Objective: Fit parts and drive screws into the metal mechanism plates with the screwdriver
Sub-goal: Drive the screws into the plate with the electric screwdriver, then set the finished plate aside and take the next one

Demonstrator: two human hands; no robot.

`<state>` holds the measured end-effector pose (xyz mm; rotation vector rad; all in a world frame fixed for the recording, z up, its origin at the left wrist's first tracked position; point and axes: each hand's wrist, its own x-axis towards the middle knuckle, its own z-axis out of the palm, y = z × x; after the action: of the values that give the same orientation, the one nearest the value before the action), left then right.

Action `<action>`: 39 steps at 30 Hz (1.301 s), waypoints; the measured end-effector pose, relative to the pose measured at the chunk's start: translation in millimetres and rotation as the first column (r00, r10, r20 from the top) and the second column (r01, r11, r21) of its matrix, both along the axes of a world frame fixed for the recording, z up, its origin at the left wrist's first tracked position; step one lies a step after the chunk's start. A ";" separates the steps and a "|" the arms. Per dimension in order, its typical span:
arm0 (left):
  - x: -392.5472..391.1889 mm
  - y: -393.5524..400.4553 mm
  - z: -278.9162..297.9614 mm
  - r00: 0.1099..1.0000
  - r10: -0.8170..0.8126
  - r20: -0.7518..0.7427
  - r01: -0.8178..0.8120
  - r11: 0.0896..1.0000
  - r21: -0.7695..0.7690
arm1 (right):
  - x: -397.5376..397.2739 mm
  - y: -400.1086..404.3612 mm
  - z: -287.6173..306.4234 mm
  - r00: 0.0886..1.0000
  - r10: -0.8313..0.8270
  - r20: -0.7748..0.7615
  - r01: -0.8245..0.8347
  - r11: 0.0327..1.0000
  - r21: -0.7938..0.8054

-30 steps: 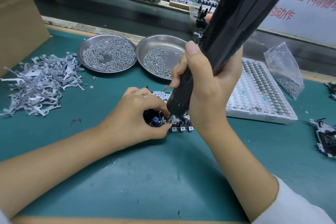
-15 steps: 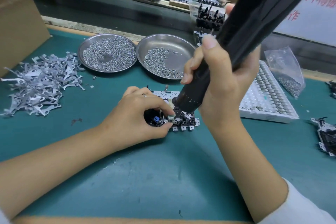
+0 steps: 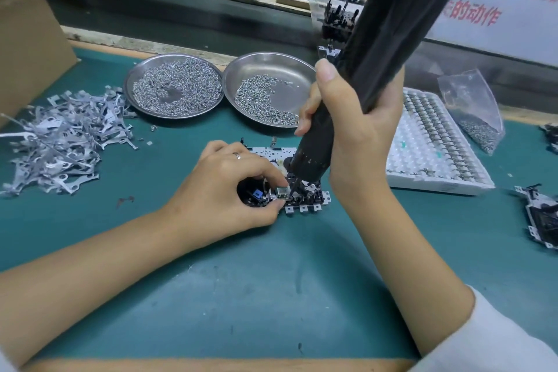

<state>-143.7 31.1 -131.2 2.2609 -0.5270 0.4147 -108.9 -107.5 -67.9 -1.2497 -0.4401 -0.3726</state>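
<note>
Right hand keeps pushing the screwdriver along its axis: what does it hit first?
Probably the metal mechanism plate: the right hand angles the screwdriver down-left, tip apparently on it already, beside the left hand fingertips.

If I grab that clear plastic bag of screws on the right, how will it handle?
The clear plastic bag is probably floppy: its upper part stands crumpled. It is likely bottom-heavy, since the screws sit bunched in its lower corner. Lifted by the top, it would probably sag and swing.
</note>
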 end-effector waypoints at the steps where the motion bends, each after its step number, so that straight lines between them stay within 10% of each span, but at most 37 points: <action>1: 0.3 0.3 0.2 1.000 -0.004 0.001 0.004 1.000 -0.004 | -0.8 -1.4 -0.1 1.000 -0.016 0.017 0.016 1.000 -0.017; 7: 0.7 2.2 5.9 0.999 -0.034 0.012 0.036 0.991 -0.132 | -1.6 -18.0 -0.8 0.801 -0.495 0.336 0.480 0.867 0.134; 10: 9.5 12.1 7.8 0.990 0.142 0.023 -0.127 0.939 -0.319 | -21.5 -17.7 -27.7 0.754 -0.395 0.525 0.550 0.816 -0.177; 14: 22.9 25.9 5.7 0.953 0.301 0.023 -0.263 0.865 -0.427 | -44.1 -0.9 -63.8 0.879 0.106 0.464 0.427 0.254 -0.868; 18: 28.5 28.9 2.3 0.937 0.349 -0.019 -0.321 0.839 -0.439 | -51.9 3.6 -60.3 0.916 0.161 0.368 0.384 -0.084 -0.919; 26: 31.4 31.6 -6.3 0.940 0.341 0.012 -0.301 0.845 -0.441 | -107.4 -64.5 -56.2 0.909 0.130 0.396 0.405 -0.053 -0.913; 39: 45.7 42.2 -22.7 0.933 0.357 -0.035 -0.337 0.839 -0.427 | -97.4 -218.1 -64.3 0.807 -0.411 0.423 0.400 -0.146 -0.905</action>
<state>-98.1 73.3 -153.9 1.9131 -0.0260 0.6940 -206.4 -325.5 -132.2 -2.9582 -0.2105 -0.6362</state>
